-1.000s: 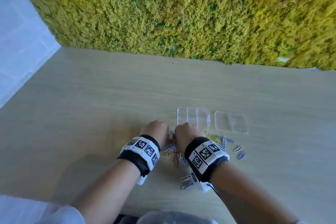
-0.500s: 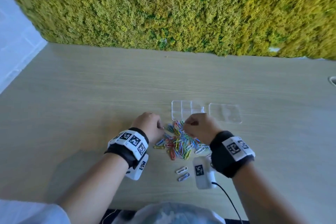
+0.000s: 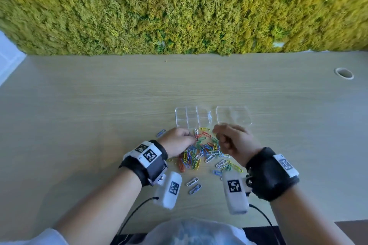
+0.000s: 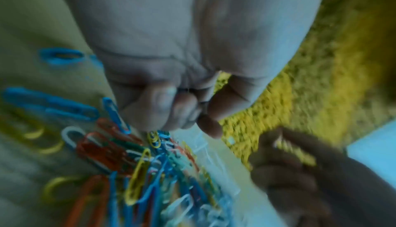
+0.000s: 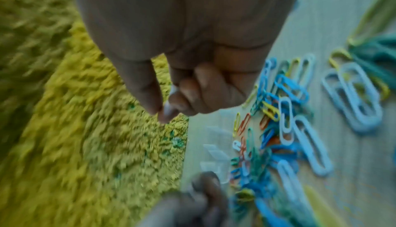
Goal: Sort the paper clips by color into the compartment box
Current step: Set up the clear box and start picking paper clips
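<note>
Just beyond the heap of paper clips [image 3: 201,153] on the surface, the compartment box [image 3: 192,116] lies long side toward you, nearest your right hand [image 3: 232,143], which pinches something pale, while your curled left hand [image 3: 177,141] digs into the heap, its hold unclear.

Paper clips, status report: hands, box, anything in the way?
Left hand curled at the paper clips, grip unclear. Right hand pinching something pale. Compartment box open, looks empty; lid beside it. Nothing blocking.
</note>
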Motion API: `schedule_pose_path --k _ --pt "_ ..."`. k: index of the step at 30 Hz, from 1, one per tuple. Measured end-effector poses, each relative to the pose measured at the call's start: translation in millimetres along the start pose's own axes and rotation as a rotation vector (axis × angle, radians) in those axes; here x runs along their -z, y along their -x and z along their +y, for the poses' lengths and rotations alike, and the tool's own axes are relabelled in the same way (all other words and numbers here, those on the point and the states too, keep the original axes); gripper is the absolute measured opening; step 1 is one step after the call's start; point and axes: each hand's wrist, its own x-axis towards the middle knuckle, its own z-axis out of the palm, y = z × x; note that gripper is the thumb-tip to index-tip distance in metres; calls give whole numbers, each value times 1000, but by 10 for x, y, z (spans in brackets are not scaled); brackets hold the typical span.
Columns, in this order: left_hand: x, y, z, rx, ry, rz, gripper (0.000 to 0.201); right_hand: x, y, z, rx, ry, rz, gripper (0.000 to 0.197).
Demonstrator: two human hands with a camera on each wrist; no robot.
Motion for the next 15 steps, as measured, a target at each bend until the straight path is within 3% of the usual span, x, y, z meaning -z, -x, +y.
schedule_pose_path --k 2,4,6,11,15 --pt "-81 17 51 -122 -396 51 6 -23 65 17 119 616 -4 17" --pt "-163 30 94 -162 -615 82 5 -51 85 43 194 1215 -4 11" --pt "-234 22 112 -160 -730 116 11 -69 89 95 224 1543 -9 20" --pt "-351 -32 134 -168 -906 136 16 -65 39 237 166 1622 -36 21" --pt "-337 -8 168 -146 -807 101 14 -87 39 240 207 1655 -32 24"
